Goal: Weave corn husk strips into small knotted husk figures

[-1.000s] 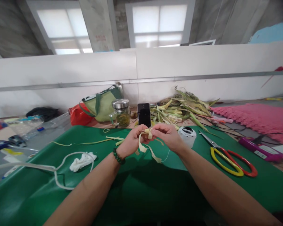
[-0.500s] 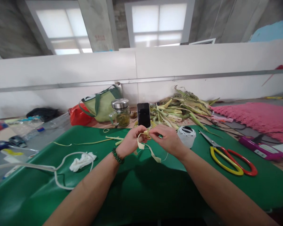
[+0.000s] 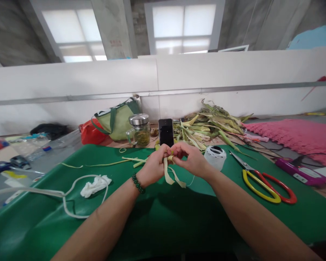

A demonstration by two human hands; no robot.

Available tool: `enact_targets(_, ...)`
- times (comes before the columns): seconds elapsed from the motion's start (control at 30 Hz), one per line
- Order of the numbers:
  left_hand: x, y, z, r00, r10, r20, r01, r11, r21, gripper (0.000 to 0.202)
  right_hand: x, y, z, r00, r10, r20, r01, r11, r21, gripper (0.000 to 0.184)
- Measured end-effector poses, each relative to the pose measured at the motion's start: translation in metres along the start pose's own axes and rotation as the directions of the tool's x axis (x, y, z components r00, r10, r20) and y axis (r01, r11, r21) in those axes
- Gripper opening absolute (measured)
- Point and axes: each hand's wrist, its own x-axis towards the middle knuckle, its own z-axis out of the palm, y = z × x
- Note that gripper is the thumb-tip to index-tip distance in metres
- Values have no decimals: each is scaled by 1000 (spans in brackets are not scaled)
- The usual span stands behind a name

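Note:
My left hand (image 3: 155,164), with a green bead bracelet (image 3: 138,183) at the wrist, pinches a pale corn husk strip (image 3: 167,174). Close against it, my right hand (image 3: 189,159) pinches the same strip from the other side. Two pale ends of husk dangle below the fingers over the green mat (image 3: 179,224). The part between the fingertips is mostly hidden. A thin white thread (image 3: 191,180) trails beside my right hand, near a white spool (image 3: 215,158). Just behind the hands a black phone (image 3: 166,131) stands upright.
Red-and-yellow-handled scissors (image 3: 260,181) lie at the right. A heap of corn husks (image 3: 214,121) is piled behind. A glass jar mug (image 3: 140,132) and a green bag (image 3: 119,119) stand back left. White tissue (image 3: 96,186) and a white cable (image 3: 63,195) lie left. Husk strips (image 3: 108,164) lie nearby.
My hands have drawn closer together, and my right hand's fingers are more curled. The husk's left end now hangs lower, below the fingers.

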Motion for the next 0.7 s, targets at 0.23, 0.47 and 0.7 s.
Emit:
enact_targets(0.23, 2, 9, 0, 996, -76, 55, 84, 986, -144, 18, -1, 3, 3, 996, 35, -80, -41, 997, -71, 10)
enact_targets(0.47, 2, 9, -4, 965, -210, 156, 257, 873, -415, 30, -2, 3, 6, 984, 45, -174, -53, 998, -39, 4)
enact_targets(0.7, 3, 6, -2, 956, -272, 110, 292, 838, -461, 39, -1, 3, 8, 984, 25, -176, -17, 999, 47, 6)
